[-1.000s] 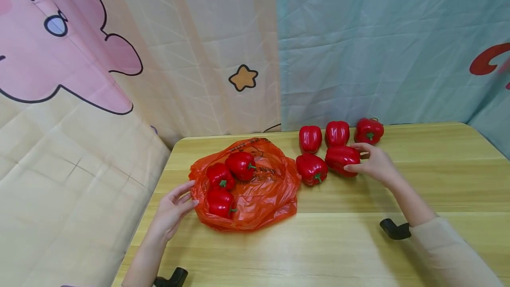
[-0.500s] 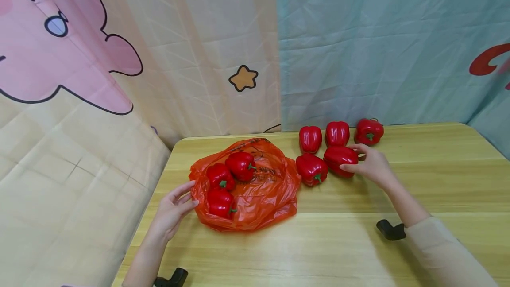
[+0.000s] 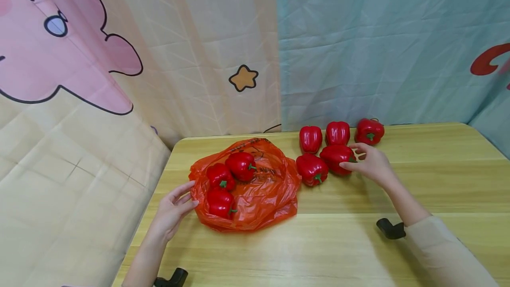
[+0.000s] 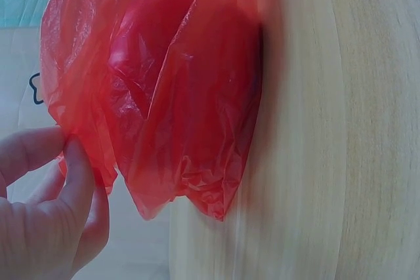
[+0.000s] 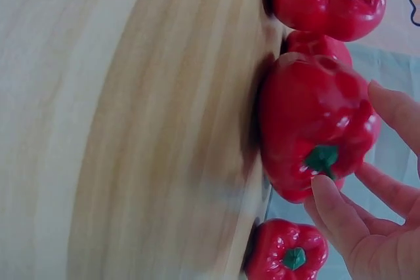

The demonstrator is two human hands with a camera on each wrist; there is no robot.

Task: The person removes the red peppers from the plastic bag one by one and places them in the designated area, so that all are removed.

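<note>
A red plastic bag (image 3: 255,211) lies spread on the table, with three red bell peppers (image 3: 241,166) on its left part. At its left edge, my left hand (image 3: 171,211) pinches the rim between thumb and fingers; the left wrist view shows the plastic at the fingertips (image 4: 73,152). To the right, a red bell pepper (image 3: 337,159) lies on its side, green stem facing my right hand (image 3: 372,163). In the right wrist view the thumb (image 5: 335,208) touches it by the stem, and the other fingers, spread and loosely bent, lie at its side.
Another bell pepper (image 3: 312,169) lies between the bag and the pepper by my right hand. Behind them, three more peppers (image 3: 338,133) stand in a row along the table's back edge. A printed curtain (image 3: 199,56) hangs directly behind the wooden table (image 3: 287,251).
The bell pepper by my right hand has shifted slightly left and turned, so its stem now shows. My right hand has moved a little left. The left hand and bag stay put.
</note>
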